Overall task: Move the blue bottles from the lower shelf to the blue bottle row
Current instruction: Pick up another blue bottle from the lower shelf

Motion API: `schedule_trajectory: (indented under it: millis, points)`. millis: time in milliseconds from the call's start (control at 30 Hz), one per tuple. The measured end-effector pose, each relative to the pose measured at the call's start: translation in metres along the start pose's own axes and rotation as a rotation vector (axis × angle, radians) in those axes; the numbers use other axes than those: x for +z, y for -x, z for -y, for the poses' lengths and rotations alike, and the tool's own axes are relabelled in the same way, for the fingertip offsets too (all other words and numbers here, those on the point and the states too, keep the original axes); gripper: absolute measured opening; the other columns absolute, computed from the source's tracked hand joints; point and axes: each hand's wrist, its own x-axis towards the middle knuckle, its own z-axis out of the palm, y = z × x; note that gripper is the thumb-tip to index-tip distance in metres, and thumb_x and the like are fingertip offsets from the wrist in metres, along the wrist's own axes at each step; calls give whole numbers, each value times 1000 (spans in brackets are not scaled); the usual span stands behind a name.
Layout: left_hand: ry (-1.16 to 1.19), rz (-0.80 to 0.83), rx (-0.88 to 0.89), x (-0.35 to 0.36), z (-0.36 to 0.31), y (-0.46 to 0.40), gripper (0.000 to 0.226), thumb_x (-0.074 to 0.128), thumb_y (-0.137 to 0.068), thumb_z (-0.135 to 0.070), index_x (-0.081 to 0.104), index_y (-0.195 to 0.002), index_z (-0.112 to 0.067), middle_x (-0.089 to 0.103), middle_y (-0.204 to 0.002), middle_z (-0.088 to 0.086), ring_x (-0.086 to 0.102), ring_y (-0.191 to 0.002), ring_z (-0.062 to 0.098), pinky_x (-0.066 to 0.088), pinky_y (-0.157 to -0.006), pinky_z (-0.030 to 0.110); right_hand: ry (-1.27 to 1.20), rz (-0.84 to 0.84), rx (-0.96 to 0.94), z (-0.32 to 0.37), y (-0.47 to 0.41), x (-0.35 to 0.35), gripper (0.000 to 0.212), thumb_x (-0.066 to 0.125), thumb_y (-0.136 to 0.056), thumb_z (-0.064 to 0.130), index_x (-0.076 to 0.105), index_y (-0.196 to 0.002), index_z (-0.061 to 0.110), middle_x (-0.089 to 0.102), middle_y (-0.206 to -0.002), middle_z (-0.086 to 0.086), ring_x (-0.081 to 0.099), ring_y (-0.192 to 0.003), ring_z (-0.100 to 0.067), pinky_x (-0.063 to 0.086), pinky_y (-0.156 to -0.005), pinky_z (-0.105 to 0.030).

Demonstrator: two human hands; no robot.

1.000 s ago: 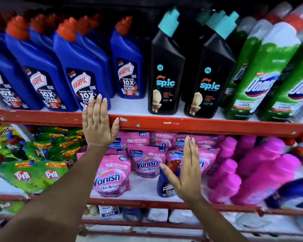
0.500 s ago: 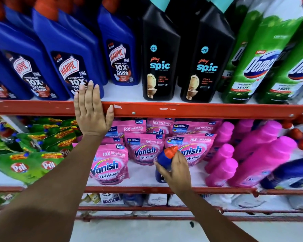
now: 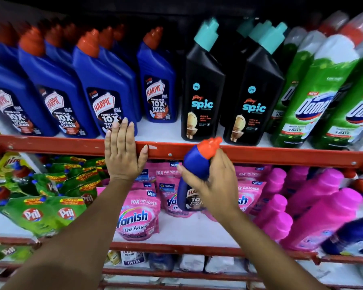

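My right hand (image 3: pixel 215 184) grips a small blue bottle (image 3: pixel 194 164) with an orange cap by its neck, lifted in front of the red edge of the upper shelf (image 3: pixel 260 156). Its cap reaches the level of that edge. My left hand (image 3: pixel 123 152) lies flat on the same red edge, fingers up against a big blue bottle. The blue bottle row (image 3: pixel 80 84) fills the left of the upper shelf, with a smaller blue bottle (image 3: pixel 158 88) at its right end. Another blue bottle (image 3: pixel 352 237) lies on its side at the right of the lower shelf.
Black bottles (image 3: pixel 203 95) and green bottles (image 3: pixel 314 95) stand to the right of the blue row. On the lower shelf are pink pouches (image 3: pixel 137 216), pink bottles (image 3: pixel 314 206) and green pouches (image 3: pixel 42 208). White shelf floor shows between the smaller blue bottle and the black ones.
My right hand closed on the small blue bottle on the lower shelf and raised it to the upper shelf's edge. My left hand stayed on the red edge.
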Motion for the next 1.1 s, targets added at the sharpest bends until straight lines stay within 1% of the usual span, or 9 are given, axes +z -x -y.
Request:
schedule_trajectory:
  millis: [167, 233, 300, 367, 467, 567, 767, 900, 1100]
  points:
    - [20, 0, 5, -1, 1, -1, 60, 25, -104, -45, 33, -145, -2, 38, -147, 16, 14, -149, 22, 15, -121, 40, -117, -84, -71, 59, -67, -19, 45, 71, -78, 55, 55, -94, 17, 61, -84, 0, 59, -81, -23, 49, -78, -47]
    - [35, 2, -2, -2, 0, -1, 59, 24, -104, -45, 32, -145, -4, 37, -147, 15, 14, -149, 21, 15, -121, 40, -128, -133, -98, 79, -89, -22, 47, 72, -76, 57, 55, -93, 16, 62, -85, 2, 60, -81, -21, 49, -78, -44]
    - [45, 3, -9, -3, -1, -1, 59, 22, -104, -46, 30, -147, -6, 35, -149, 13, 14, -149, 20, 13, -121, 38, -135, -166, -111, 96, -108, -23, 48, 72, -76, 59, 57, -94, 17, 62, -85, 6, 60, -82, -16, 48, -77, -34]
    - [44, -2, 0, -3, -1, -2, 61, 21, -103, -47, 25, -151, -9, 28, -156, 9, 14, -149, 20, 11, -121, 37, -124, -171, -116, 109, -125, -18, 50, 70, -76, 61, 58, -96, 17, 63, -87, 7, 61, -82, -15, 47, -74, -31]
    - [32, -12, 4, -2, 1, -3, 64, 23, -103, -47, 18, -154, -10, 14, -162, 2, 14, -149, 19, 11, -121, 37, -103, -163, -141, 119, -144, 0, 57, 66, -76, 65, 58, -100, 14, 66, -93, 0, 62, -88, -21, 50, -80, -43]
    - [35, -21, 3, -2, 0, -2, 64, 24, -103, -47, 18, -154, -10, 15, -162, 3, 16, -148, 20, 12, -121, 37, -50, -157, -151, 117, -154, 19, 60, 64, -78, 65, 56, -100, 9, 66, -96, -6, 62, -91, -29, 50, -81, -50]
    - [39, 9, -1, -1, 1, -2, 63, 24, -103, -48, 21, -153, -10, 19, -160, 4, 17, -148, 19, 13, -121, 36, 125, -109, -131, 104, -159, 50, 60, 65, -82, 59, 55, -101, 2, 65, -104, -16, 59, -100, -38, 46, -85, -47]
    - [33, 38, -7, -2, 0, -3, 60, 23, -103, -47, 27, -148, -8, 36, -149, 11, 16, -148, 18, 13, -121, 35, 230, -53, -136, 98, -162, 56, 62, 61, -86, 59, 54, -109, 2, 63, -113, -17, 57, -106, -36, 43, -88, -44]
    - [50, 114, -16, -11, -1, -5, 61, 23, -103, -47, 28, -148, -6, 32, -151, 12, 15, -149, 19, 12, -121, 36, 190, 12, -132, 94, -154, 53, 73, 62, -88, 50, 41, -138, 2, 53, -133, -16, 47, -124, -33, 39, -102, -38]
